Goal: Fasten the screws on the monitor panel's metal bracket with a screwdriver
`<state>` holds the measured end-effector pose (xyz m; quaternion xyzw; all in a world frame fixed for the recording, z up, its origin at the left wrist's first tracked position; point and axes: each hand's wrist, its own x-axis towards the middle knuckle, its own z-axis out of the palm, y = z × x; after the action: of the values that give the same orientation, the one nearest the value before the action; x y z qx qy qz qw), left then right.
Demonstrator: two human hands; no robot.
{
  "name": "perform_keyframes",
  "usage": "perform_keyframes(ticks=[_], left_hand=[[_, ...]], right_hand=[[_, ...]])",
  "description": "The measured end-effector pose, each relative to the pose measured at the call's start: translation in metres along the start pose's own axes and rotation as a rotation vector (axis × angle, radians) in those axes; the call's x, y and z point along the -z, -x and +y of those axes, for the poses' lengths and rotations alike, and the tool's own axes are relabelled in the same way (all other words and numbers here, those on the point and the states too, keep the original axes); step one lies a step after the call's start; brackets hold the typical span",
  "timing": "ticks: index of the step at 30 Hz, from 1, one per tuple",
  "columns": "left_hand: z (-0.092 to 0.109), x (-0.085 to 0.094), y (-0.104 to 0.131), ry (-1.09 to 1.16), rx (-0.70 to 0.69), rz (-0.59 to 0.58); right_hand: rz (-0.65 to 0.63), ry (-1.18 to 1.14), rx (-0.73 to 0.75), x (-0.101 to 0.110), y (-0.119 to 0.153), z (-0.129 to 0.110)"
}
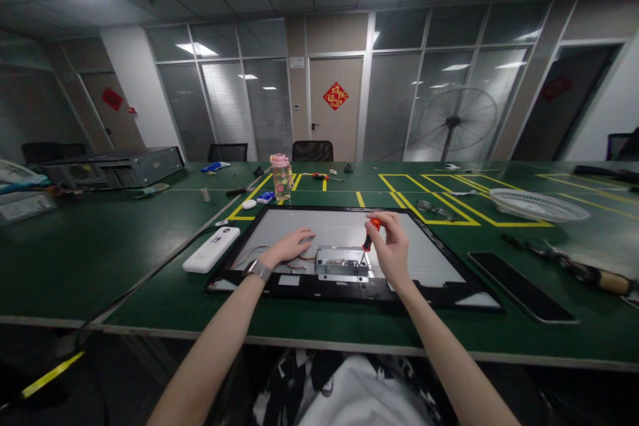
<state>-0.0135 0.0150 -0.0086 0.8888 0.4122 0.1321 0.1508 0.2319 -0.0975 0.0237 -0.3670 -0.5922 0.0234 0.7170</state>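
A large flat panel [429,259] with a black frame and pale back lies in front of me. On its lower middle sits a metal bracket or box [342,265], with thin wires at its left side. My right hand [392,243] grips a red and black screwdriver [368,239], held upright with its tip down at the right end of the metal box. My left hand [293,245], with a watch at the wrist, rests spread on the panel beside the wires, left of the box, and holds nothing.
A white power bank [212,249] and cable lie left of the panel, a pink-lidded bottle [282,178] behind it. To the right are a black phone-like slab [522,286], glasses [435,210] and a white basket [539,205]. A computer case [130,168] stands far left.
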Motion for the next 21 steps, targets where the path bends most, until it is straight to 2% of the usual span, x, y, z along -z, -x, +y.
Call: perform_keyframes(ticks=[5,10,17,21], left_hand=[[-0.0013,-0.0007,-0.0002,-0.001,-0.007,0.006],[-0.0003,-0.0005,-0.0002,-0.003,-0.005,0.006],[0.0005,0.0000,0.0002,0.020,-0.005,0.016],[0.0014,0.0010,0.0004,0.017,-0.005,0.011]], right_hand=[[-0.005,0.016,-0.039,0.0003,0.0001,-0.0012],[-0.060,-0.097,-0.117,0.0002,0.0014,-0.0032],[-0.027,-0.014,-0.017,-0.0008,0.0002,-0.0008],[-0.040,-0.015,-0.050,-0.0005,0.0002,-0.0026]])
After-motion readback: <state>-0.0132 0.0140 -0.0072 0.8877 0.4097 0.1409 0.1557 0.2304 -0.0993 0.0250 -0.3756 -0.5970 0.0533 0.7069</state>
